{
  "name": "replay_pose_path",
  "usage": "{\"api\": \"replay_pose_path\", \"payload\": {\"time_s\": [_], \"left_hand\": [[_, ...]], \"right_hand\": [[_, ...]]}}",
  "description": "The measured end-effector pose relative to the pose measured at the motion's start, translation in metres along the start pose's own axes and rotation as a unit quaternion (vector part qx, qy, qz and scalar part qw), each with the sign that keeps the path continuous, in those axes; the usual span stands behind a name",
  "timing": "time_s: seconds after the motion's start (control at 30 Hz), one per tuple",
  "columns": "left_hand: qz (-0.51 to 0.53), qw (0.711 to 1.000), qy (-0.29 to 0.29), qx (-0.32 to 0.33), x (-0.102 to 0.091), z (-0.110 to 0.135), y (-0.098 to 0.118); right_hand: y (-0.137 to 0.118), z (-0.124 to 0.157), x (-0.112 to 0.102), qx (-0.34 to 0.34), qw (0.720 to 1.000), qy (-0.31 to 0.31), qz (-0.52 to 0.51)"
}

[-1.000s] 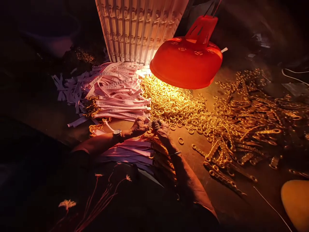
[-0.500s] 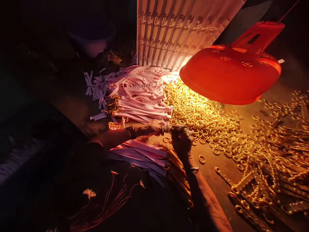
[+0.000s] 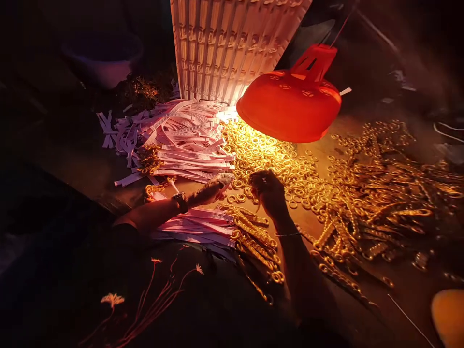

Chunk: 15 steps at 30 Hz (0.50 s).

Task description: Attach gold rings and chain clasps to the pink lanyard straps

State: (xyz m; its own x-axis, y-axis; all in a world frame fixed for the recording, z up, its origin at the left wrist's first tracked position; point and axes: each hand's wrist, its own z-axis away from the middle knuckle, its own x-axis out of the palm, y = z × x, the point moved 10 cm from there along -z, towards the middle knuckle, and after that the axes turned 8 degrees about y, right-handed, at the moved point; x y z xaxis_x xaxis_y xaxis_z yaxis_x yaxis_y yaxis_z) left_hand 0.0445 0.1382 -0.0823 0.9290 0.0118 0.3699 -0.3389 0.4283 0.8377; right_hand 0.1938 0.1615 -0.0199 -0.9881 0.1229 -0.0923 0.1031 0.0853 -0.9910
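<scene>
My left hand [image 3: 216,186], with a dark band at its wrist, hovers over the gap between two heaps of pale pink printed straps [image 3: 195,159]. Its fingers are closed; what lies in them is too small to make out. A short way to the right, my right hand [image 3: 268,191] is at the near edge of a large pile of gold-coloured rings [image 3: 268,154]. Its fingers are bent together in shadow, and any held thing is hidden. Below the hands, straps joined to gold-coloured linked chains [image 3: 257,241] lie in a bundle.
A red lamp shade [image 3: 290,106] hangs low over the rings. Behind the straps stands a ribbed pale panel [image 3: 232,48]. More gold-coloured chains [image 3: 384,193] spread to the right. A dark basin [image 3: 105,63] is at the back left, and an orange rounded object [image 3: 449,314] at the lower right.
My hands, close together before, are now apart, with a gap between them. The view has swung right, so the lamp, straps and rings appear further left.
</scene>
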Motion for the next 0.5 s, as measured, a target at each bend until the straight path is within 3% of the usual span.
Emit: {"api": "replay_pose_path", "payload": {"time_s": [0.1, 0.27, 0.37, 0.5], "left_hand": [[0.003, 1.000, 0.022, -0.018, -0.001, 0.002, -0.003], [-0.001, 0.997, 0.049, -0.059, -0.006, -0.003, -0.013], [0.022, 0.998, 0.040, -0.052, -0.005, -0.003, -0.013], [0.045, 0.994, 0.021, -0.096, 0.000, 0.001, -0.015]], "right_hand": [[0.015, 0.015, 0.019, 0.003, 0.999, -0.028, 0.022], [0.024, 0.019, 0.032, -0.009, 0.998, -0.031, 0.047], [0.032, 0.020, 0.038, 0.000, 0.996, -0.044, 0.073], [0.039, 0.021, 0.039, -0.013, 0.993, -0.032, 0.117]]}}
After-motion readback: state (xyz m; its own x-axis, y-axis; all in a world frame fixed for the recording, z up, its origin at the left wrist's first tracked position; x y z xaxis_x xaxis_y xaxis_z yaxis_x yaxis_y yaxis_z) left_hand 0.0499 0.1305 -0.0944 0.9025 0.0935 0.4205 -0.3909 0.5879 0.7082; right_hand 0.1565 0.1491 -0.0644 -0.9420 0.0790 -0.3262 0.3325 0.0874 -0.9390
